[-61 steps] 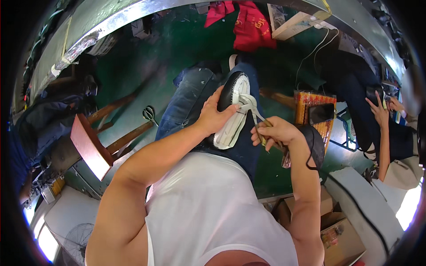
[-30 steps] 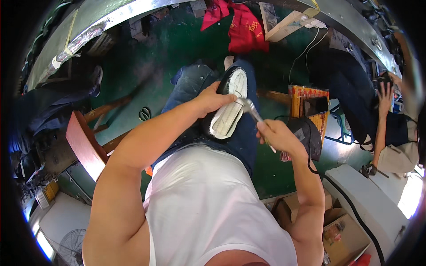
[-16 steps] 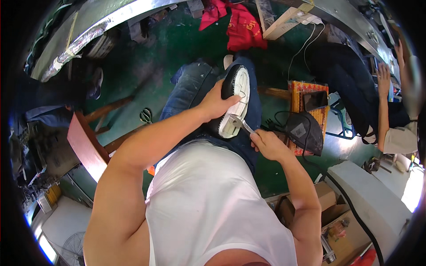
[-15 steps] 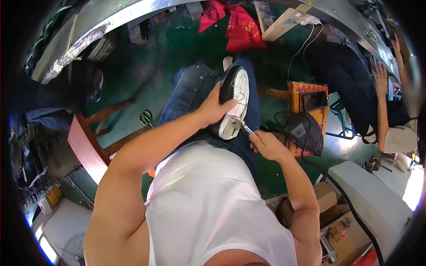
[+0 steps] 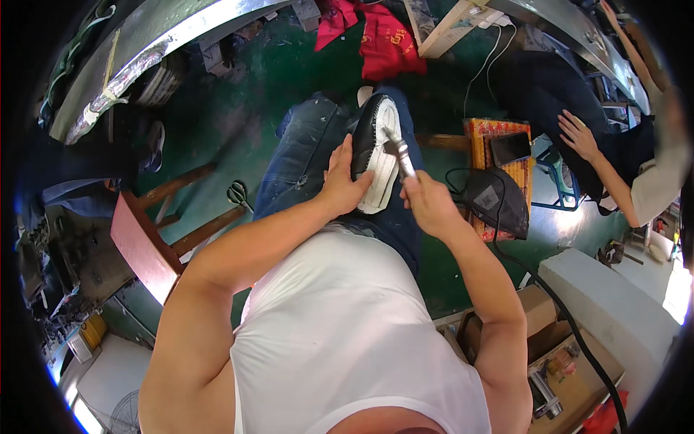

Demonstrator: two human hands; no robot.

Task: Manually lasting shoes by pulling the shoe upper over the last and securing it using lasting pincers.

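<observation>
A black shoe [image 5: 367,116] rests sole-up across my thighs, its white underside [image 5: 377,184] facing me, with a stitched or pleated edge. My left hand [image 5: 344,181] holds it from the left side, fingers along the black upper and thumb on the white underside. My right hand [image 5: 428,201] is closed round the shiny metal handle of what look like lasting pincers [image 5: 402,155]. Their head, with a slim tip and a blocky lug, is over the middle of the underside. Whether it touches the surface I cannot tell.
Right of my knee, a beaded seat [image 5: 477,137] carries a phone [image 5: 510,150] and a dark bag-like thing [image 5: 495,199]. Scissors [image 5: 237,193] lie to the left by a wooden stool [image 5: 144,239]. A co-worker's hand [image 5: 578,136] shows at right. Red cloth [image 5: 390,43] lies ahead.
My right hand has raised the pincers from the near end of the underside to its middle. My left hand has shifted nearer to me along the shoe. The co-worker's hand has moved left.
</observation>
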